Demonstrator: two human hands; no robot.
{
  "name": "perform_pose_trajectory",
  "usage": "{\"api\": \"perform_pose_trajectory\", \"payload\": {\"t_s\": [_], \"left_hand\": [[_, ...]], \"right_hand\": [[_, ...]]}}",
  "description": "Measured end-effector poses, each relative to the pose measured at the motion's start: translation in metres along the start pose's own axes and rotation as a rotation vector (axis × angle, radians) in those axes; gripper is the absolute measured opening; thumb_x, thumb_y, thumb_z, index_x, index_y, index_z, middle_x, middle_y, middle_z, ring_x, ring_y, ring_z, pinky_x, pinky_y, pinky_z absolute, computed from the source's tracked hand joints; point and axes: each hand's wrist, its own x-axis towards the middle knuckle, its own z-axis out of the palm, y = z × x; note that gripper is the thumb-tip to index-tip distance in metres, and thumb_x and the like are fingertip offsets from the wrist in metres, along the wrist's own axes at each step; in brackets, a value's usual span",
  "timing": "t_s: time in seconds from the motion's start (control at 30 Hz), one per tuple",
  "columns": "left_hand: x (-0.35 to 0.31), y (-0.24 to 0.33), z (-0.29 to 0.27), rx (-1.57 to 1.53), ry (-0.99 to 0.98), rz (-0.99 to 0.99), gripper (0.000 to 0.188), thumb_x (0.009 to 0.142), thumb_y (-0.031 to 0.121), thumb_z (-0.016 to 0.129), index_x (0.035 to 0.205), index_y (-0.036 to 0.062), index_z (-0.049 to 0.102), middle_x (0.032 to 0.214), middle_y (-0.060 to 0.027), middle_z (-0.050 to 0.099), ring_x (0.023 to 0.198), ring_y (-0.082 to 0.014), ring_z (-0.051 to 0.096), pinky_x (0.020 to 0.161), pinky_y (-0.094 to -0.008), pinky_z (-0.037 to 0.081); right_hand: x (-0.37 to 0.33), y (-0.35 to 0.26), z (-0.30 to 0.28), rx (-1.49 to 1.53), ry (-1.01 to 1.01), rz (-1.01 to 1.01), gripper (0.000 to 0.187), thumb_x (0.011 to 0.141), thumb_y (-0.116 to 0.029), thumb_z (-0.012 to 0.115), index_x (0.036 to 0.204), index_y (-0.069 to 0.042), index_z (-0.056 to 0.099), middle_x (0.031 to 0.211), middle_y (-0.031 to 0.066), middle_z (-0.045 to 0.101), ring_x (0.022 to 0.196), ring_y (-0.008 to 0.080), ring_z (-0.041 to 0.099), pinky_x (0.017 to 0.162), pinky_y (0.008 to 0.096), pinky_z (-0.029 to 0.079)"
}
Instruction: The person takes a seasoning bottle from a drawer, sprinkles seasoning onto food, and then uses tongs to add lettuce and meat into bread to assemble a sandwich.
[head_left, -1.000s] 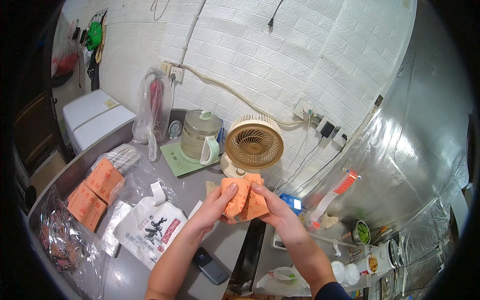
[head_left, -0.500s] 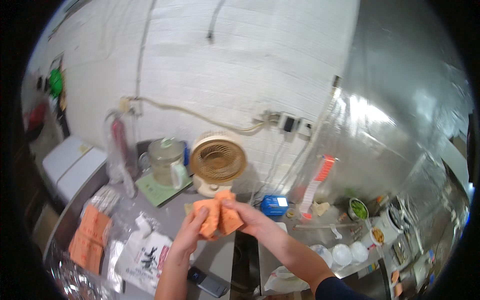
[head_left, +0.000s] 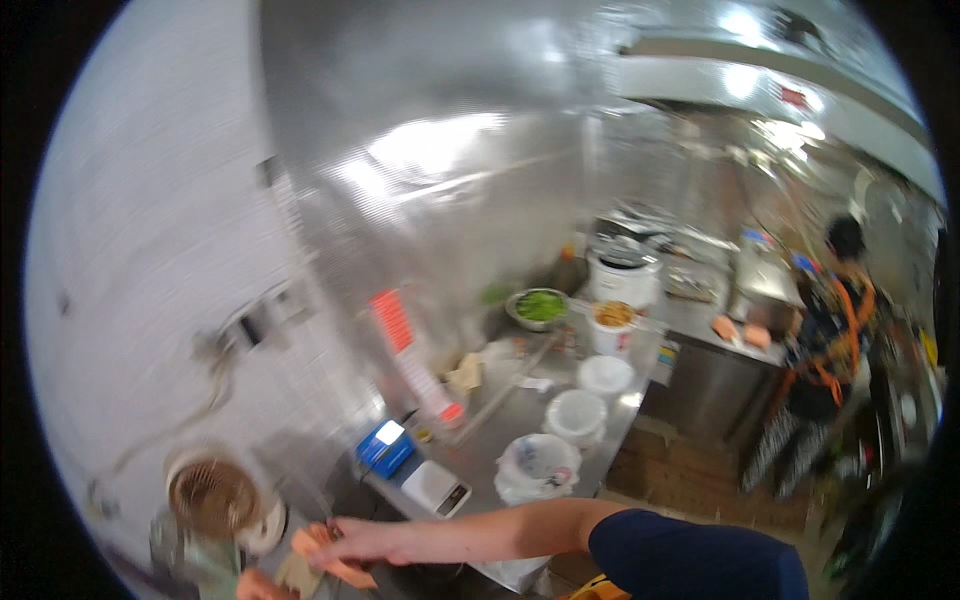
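My right hand (head_left: 358,545) is low in the head view, closed on a flat orange bundle (head_left: 345,570) that looks like folded paper. Motion blurs the bundle, and its kind cannot be made out for certain. My left hand (head_left: 262,586) is beside it, mostly cut off by the lower edge. Its fingers are smeared, so whether it grips anything does not show. A pale beige piece (head_left: 298,574) lies between the two hands. Just behind them stands a small beige fan (head_left: 215,495).
Right of my arm are a white scale (head_left: 435,488), a blue box-shaped device (head_left: 385,447) and white tubs (head_left: 575,415). Further back, a bowl of greens (head_left: 540,308) and a white cooker (head_left: 622,278) stand on the metal counter. A person (head_left: 830,330) works at the far right.
The view has swung right, bringing the far counter and another person into sight. My hands now appear at the lower left, further apart; the orange bundle remains in the right one.
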Motion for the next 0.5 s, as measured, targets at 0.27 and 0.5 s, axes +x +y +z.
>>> {"api": "perform_pose_trajectory", "payload": {"t_s": [0.27,0.5], "left_hand": [[0.102,-0.058,0.220,0.540,0.175,-0.080,0.059,0.097,0.059,0.065,0.129,0.0095,0.057,0.104,-0.0061,0.064,0.092,-0.0187,0.062,0.080,-0.0345,0.054],[0.226,-0.277,0.423,0.576,-0.345,-0.218,0.061,0.096,0.059,0.066,0.128,0.0075,0.058,0.102,-0.0061,0.064,0.091,-0.0180,0.062,0.080,-0.0330,0.053]], "right_hand": [[-0.293,-0.017,-0.153,-0.027,0.490,-0.151,0.089,0.087,-0.042,0.083,0.145,0.007,0.037,0.117,0.0109,0.063,0.096,0.0150,0.065,0.075,0.0282,0.052],[-0.550,0.022,-0.226,0.054,1.029,-0.194,0.129,0.079,-0.045,0.090,0.160,0.012,0.008,0.147,0.0250,0.051,0.132,0.0290,0.055,0.111,0.0374,0.043]]}}
